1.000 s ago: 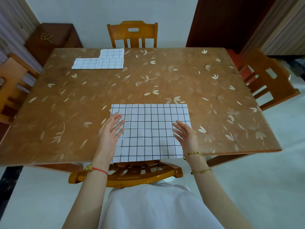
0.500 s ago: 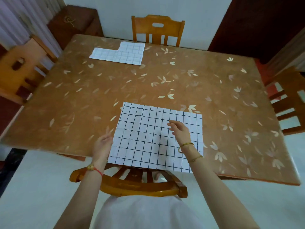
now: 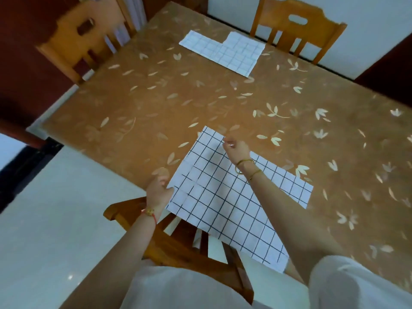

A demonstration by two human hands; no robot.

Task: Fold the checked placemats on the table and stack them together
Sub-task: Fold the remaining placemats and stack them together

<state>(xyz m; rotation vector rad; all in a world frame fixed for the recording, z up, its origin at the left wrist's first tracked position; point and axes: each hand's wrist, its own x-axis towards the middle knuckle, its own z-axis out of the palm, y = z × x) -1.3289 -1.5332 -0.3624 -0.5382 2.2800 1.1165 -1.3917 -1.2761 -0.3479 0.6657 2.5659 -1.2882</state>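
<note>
Head view: I am looking steeply down over the table (image 3: 156, 103), and the picture is tilted and a little blurred. The near mat (image 3: 234, 201) lies open and flat at the table's near edge, with its near part hanging over the edge above the near chair (image 3: 178, 239).

My left hand (image 3: 159, 191) is at the mat's left edge, close to the table edge. Its fingers are curled and it grips the cloth there, with the thumb on top. The fingers underneath are hidden.

My right hand (image 3: 236, 149) has reached across the mat to its far edge, near the far left corner. Its fingers are bent in and the fingertips (image 3: 226, 142) pinch the cloth at that edge. The forearm lies diagonally above the checks. There are gold bangles (image 3: 244, 165) on that wrist and a red cord (image 3: 149, 212) on the left wrist.

The far mat (image 3: 225, 52) lies flat at the far end of the table, well apart from the near one. It lies just before the far chair (image 3: 296, 30), in an uneven stepped outline. Whether it is one piece or two overlapping, I cannot tell.

Another chair (image 3: 82, 39) stands at the table's left side.
</note>
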